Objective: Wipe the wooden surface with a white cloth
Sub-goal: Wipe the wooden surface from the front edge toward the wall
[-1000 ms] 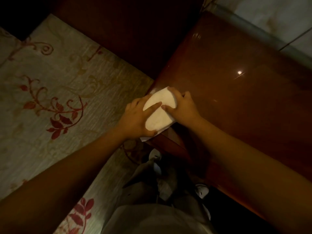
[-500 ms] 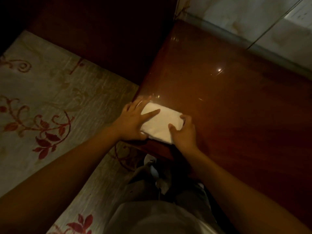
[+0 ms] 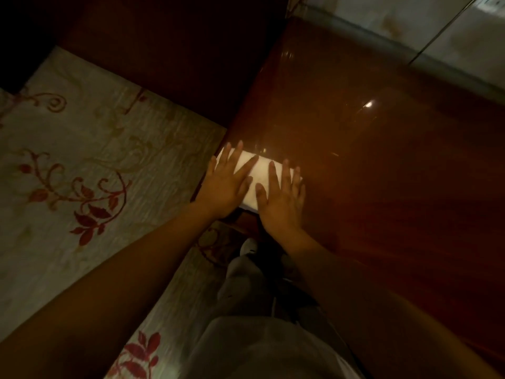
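A folded white cloth (image 3: 260, 173) lies flat on the near left corner of the glossy reddish-brown wooden surface (image 3: 382, 181). My left hand (image 3: 228, 186) rests palm down on the cloth's left half, fingers spread and reaching past its far edge. My right hand (image 3: 282, 199) presses flat on the right half, fingers straight and apart. Neither hand curls around the cloth. Only the strip between the two hands and the cloth's outer edges show.
A pale rug (image 3: 82, 165) with red leaf patterns covers the floor to the left. A dark wooden panel (image 3: 177, 56) stands beyond it. Light tiled wall (image 3: 437, 26) borders the surface's far edge. My grey-trousered legs (image 3: 246, 310) and a shoe (image 3: 248, 246) stand below.
The cloth went from being held up at the corner between both hands to lying flat on the wood. Both hands have opened out and now press on it palm down.
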